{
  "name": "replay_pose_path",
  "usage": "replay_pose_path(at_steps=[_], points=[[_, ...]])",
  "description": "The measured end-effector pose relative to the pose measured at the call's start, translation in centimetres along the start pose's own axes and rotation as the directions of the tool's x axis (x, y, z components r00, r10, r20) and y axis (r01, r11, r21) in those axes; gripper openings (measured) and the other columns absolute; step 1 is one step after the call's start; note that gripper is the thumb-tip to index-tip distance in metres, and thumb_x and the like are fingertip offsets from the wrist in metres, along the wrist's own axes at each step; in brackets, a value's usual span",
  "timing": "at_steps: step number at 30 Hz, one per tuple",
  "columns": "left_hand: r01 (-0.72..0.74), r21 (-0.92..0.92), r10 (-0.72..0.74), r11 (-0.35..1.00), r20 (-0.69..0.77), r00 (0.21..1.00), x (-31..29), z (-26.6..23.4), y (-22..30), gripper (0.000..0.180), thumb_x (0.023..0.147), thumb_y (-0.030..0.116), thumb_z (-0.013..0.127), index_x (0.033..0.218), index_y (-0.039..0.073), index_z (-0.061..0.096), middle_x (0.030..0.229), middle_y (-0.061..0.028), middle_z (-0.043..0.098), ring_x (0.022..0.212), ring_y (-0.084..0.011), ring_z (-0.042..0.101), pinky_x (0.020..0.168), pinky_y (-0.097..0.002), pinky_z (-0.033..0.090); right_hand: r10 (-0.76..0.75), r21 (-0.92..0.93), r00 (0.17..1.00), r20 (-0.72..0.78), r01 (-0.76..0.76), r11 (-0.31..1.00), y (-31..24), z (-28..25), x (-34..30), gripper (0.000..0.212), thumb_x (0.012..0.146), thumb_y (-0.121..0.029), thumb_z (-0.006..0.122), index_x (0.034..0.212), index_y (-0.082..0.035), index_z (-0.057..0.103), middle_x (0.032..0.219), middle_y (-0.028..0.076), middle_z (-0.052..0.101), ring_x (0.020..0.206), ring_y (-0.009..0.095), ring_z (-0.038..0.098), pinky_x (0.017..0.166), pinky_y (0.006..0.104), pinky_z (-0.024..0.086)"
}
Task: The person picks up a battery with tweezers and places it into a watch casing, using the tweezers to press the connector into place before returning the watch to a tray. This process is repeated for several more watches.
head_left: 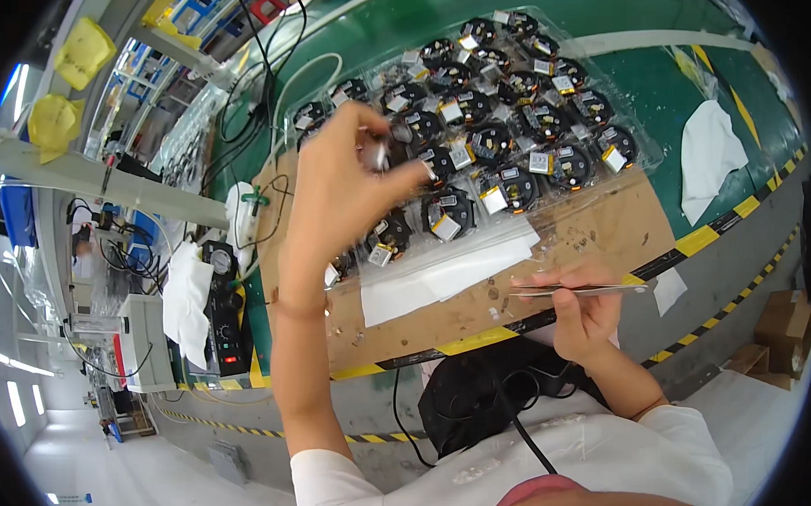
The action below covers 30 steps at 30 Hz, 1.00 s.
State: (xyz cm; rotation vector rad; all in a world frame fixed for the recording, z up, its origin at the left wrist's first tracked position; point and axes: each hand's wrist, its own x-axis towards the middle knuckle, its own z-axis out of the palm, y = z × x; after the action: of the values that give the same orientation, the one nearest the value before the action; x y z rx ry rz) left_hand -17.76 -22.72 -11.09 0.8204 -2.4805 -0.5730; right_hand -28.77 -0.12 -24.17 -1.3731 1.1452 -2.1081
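My left hand (343, 179) is raised over the left part of a clear plastic tray (633, 172), smeared by motion. Its thumb and fingers are spread in a curve, and I see nothing gripped between them. Rows of round black assemblies (446, 213) with small silver-white battery packs (494, 199) fill the tray. At the table's front edge, my right hand (585, 313) is closed around a pair of metal tweezers (617, 289), their tips toward the left. White sheets (452, 274) lie between the tray and the front edge, on brown board (644, 220).
A black control box (226, 324) with a knob and red light stands at the left, with a white cloth (187, 303) beside it. Another white cloth (711, 154) lies on the green mat at the right. Cables (266, 74) run behind the tray.
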Motion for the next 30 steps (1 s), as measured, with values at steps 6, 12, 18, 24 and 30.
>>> replay_pose_path(at_steps=[6,12,18,24,30], points=[[-0.013,0.306,0.063,0.952,-0.156,0.986,11.1,2.5,-8.3,0.065,0.061,0.046,0.084,0.102,-0.001,0.066,0.095,-0.0164,0.068,0.086,-0.0256,0.066,0.078,-0.0341,0.051,0.053,-0.168,0.995,0.087,-0.038,0.985,0.6,0.0,-0.4,0.015,0.095,-0.001,0.05,0.108,0.0,0.043,0.103,0.019,0.059,0.095,0.032,0.067,0.074,0.0343,0.06],[0.104,0.468,-0.048,0.878,-0.13,0.99,15.0,4.9,-9.4,0.067,0.057,0.053,0.084,0.09,-0.003,0.068,0.085,-0.0171,0.069,0.08,-0.0294,0.066,0.075,-0.0345,0.051,0.041,-0.161,0.997,0.07,-0.029,0.987,1.0,0.1,-0.5,0.015,0.094,0.004,0.049,0.107,0.001,0.043,0.103,0.018,0.06,0.096,0.03,0.067,0.075,0.0324,0.06],[0.146,0.443,-0.187,0.885,0.049,0.981,16.4,4.6,-8.9,0.051,0.066,0.045,0.081,0.087,0.0,0.072,0.083,-0.0166,0.07,0.079,-0.0294,0.068,0.075,-0.037,0.053,0.042,-0.153,0.996,0.077,-0.03,0.988,0.9,0.0,-0.4,0.014,0.093,0.005,0.05,0.106,0.002,0.044,0.101,0.018,0.061,0.096,0.029,0.067,0.074,0.031,0.059],[0.086,0.4,-0.073,0.912,-0.048,0.996,16.7,7.4,-7.1,0.039,0.076,0.038,0.074,0.092,0.003,0.073,0.088,-0.0169,0.071,0.086,-0.0301,0.068,0.08,-0.0376,0.052,0.027,-0.117,0.996,-0.081,-0.036,0.992,1.0,1.0,-0.2,0.017,0.086,0.002,0.066,0.099,0.0,0.056,0.089,0.014,0.068,0.078,0.018,0.067,0.066,0.0263,0.052],[0.029,0.516,0.019,0.856,-0.086,0.996,17.4,10.0,-8.3,0.033,0.076,0.033,0.074,0.087,0.003,0.073,0.085,-0.0175,0.07,0.082,-0.0325,0.066,0.077,-0.0417,0.051,0.053,-0.114,0.995,-0.086,-0.063,0.991,0.5,1.4,0.1,0.009,0.086,0.001,0.066,0.094,0.001,0.062,0.089,0.012,0.068,0.075,0.018,0.067,0.063,0.0257,0.053]])
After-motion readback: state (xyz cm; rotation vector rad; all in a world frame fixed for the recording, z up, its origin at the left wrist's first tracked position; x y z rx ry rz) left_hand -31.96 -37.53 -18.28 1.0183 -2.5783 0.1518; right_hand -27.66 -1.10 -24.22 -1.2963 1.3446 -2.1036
